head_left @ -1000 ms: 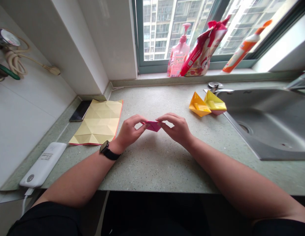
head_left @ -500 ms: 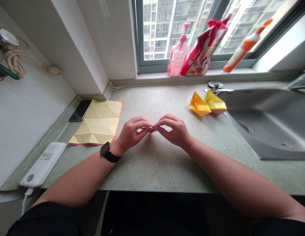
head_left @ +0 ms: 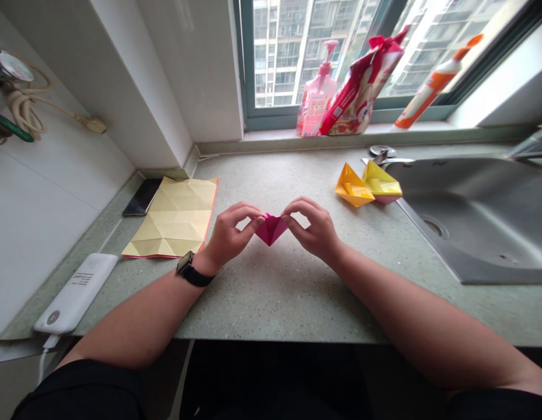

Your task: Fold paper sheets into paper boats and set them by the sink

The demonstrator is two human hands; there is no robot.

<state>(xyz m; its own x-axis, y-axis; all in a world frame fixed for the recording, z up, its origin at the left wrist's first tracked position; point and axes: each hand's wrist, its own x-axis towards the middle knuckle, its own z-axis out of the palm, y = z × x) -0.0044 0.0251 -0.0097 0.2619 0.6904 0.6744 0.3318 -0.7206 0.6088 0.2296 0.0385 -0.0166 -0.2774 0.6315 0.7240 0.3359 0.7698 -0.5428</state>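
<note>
Magenta paper [head_left: 271, 228], folded into a V with its point down: where is it?

Between the two hands, raised above the countertop, with its point toward 6 o'clock and its open side toward 12.

How do the hands stand?

Left hand [head_left: 229, 236] and right hand [head_left: 314, 228] face each other with the wrists turned inward; a black watch [head_left: 189, 275] sits on the left wrist. The forearms converge from about 7 and 5 o'clock, crossing the front edge of the speckled stone countertop [head_left: 271, 303].

And the fingers?

On each hand the fingers [head_left: 253, 220] curve together, their tips closed on one upper corner of the fold. Exact thumb placement cannot be told from this view. Only the paper spans the narrow gap between the hands.

What bounds the room around them?

The front edge lies at 6 o'clock and the window sill [head_left: 376, 129] at 12. At 2 o'clock stand a yellow paper boat [head_left: 349, 185] and a yellow-and-pink paper boat [head_left: 382, 182], just beside the steel sink [head_left: 472, 198] at 3 o'clock. A creased cream sheet [head_left: 172, 219] lies at 9 o'clock, a phone [head_left: 142, 197] touching it at 10 o'clock, and a white power bank [head_left: 76, 293] at 8 o'clock.
</note>
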